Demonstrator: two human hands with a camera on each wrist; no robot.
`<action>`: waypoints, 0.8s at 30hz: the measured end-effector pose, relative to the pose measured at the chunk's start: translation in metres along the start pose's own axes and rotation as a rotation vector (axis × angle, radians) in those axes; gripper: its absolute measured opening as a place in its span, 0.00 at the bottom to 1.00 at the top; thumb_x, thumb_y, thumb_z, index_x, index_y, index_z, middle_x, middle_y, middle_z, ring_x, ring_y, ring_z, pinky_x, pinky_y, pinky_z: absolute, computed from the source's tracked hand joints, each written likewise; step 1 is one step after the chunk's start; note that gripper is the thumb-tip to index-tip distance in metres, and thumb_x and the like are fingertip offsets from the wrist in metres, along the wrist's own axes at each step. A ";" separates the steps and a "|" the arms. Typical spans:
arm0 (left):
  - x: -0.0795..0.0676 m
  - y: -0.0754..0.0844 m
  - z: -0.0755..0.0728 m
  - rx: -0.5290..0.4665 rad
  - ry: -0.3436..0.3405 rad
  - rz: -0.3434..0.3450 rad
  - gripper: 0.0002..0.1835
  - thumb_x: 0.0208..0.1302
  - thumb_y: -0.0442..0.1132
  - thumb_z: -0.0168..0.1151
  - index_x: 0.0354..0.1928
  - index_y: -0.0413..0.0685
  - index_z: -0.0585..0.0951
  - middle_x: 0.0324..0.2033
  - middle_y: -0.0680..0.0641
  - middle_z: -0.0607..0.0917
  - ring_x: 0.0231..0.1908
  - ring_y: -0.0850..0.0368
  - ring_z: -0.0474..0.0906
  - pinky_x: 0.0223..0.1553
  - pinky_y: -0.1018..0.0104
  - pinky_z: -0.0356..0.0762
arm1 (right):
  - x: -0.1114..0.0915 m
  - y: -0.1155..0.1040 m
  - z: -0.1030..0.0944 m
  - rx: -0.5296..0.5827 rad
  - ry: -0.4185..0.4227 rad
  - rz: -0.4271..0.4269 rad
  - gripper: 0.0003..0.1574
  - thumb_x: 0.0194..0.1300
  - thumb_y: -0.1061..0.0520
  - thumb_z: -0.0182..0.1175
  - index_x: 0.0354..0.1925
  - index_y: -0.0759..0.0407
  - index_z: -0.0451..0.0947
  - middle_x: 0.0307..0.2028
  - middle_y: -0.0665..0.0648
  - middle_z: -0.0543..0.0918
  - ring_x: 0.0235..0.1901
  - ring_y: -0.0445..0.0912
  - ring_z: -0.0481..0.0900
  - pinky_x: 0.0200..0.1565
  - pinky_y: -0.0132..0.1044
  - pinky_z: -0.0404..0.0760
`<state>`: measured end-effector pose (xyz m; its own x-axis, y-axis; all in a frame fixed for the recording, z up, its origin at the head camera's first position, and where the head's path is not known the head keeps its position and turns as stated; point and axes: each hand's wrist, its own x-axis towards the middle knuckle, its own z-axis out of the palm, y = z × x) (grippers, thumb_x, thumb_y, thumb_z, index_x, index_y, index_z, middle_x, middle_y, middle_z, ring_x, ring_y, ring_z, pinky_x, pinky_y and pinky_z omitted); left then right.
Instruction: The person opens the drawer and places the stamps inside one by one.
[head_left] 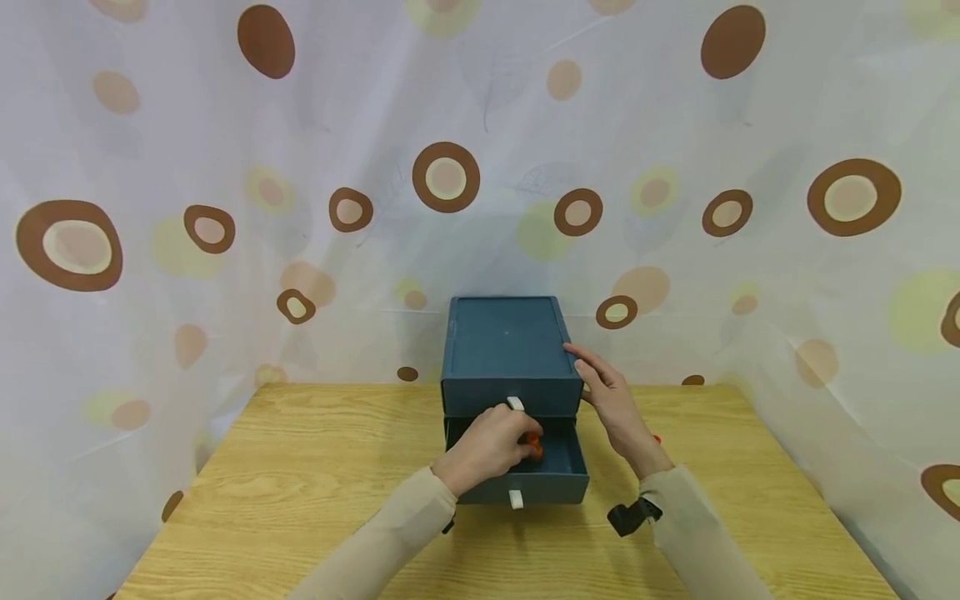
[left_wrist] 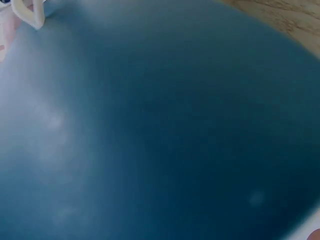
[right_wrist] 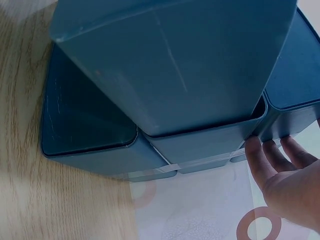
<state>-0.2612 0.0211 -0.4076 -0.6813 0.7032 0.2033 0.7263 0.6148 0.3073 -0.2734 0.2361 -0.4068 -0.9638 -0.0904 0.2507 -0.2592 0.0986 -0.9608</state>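
A dark blue two-drawer box [head_left: 506,337] stands on the table, its lower drawer [head_left: 561,454] pulled out toward me. My left hand [head_left: 487,442] reaches into that drawer from the left, fingers curled round a small orange object [head_left: 535,447] whose kind I cannot make out. Blue plastic with a white handle [left_wrist: 31,14] fills the left wrist view, and the left hand is hidden there. On the box's right side rests my right hand [head_left: 611,404], its fingers extended. In the right wrist view those fingers [right_wrist: 260,160] touch the blue casing [right_wrist: 292,112].
White handles sit on the upper drawer [head_left: 515,403] and the lower drawer front [head_left: 516,499]. The wooden table [head_left: 322,467] spreads to both sides. A patterned sheet [head_left: 487,250] hangs close behind the box. Something small and red [head_left: 657,439] shows beside the right wrist.
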 end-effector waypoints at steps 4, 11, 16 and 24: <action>0.000 0.000 0.000 -0.005 0.002 0.007 0.12 0.63 0.38 0.68 0.48 0.47 0.87 0.37 0.50 0.89 0.30 0.65 0.82 0.33 0.77 0.78 | 0.000 0.000 0.002 0.015 0.004 0.003 0.35 0.77 0.40 0.45 0.73 0.54 0.60 0.76 0.58 0.53 0.74 0.59 0.55 0.68 0.62 0.60; -0.006 -0.002 -0.003 -0.074 0.012 -0.002 0.13 0.63 0.37 0.67 0.50 0.46 0.86 0.41 0.49 0.89 0.34 0.67 0.84 0.35 0.78 0.79 | 0.000 0.000 0.004 0.016 0.001 0.004 0.36 0.77 0.40 0.45 0.73 0.55 0.60 0.76 0.59 0.53 0.74 0.60 0.55 0.68 0.63 0.60; -0.012 -0.005 -0.009 -0.169 0.049 -0.020 0.13 0.64 0.37 0.66 0.49 0.45 0.86 0.41 0.48 0.89 0.35 0.66 0.85 0.34 0.79 0.78 | 0.001 -0.001 0.002 0.012 0.009 0.004 0.35 0.77 0.40 0.44 0.73 0.56 0.60 0.76 0.59 0.52 0.74 0.59 0.54 0.68 0.64 0.59; -0.021 -0.011 -0.011 -0.245 0.171 -0.004 0.10 0.64 0.39 0.66 0.46 0.46 0.88 0.40 0.49 0.90 0.33 0.68 0.84 0.33 0.79 0.78 | 0.000 -0.001 0.000 -0.005 0.016 0.012 0.35 0.77 0.40 0.44 0.73 0.55 0.60 0.77 0.57 0.53 0.75 0.58 0.53 0.69 0.64 0.58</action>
<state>-0.2558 -0.0046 -0.4049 -0.7046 0.6180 0.3487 0.6942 0.4985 0.5192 -0.2732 0.2356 -0.4055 -0.9678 -0.0732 0.2409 -0.2476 0.1047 -0.9632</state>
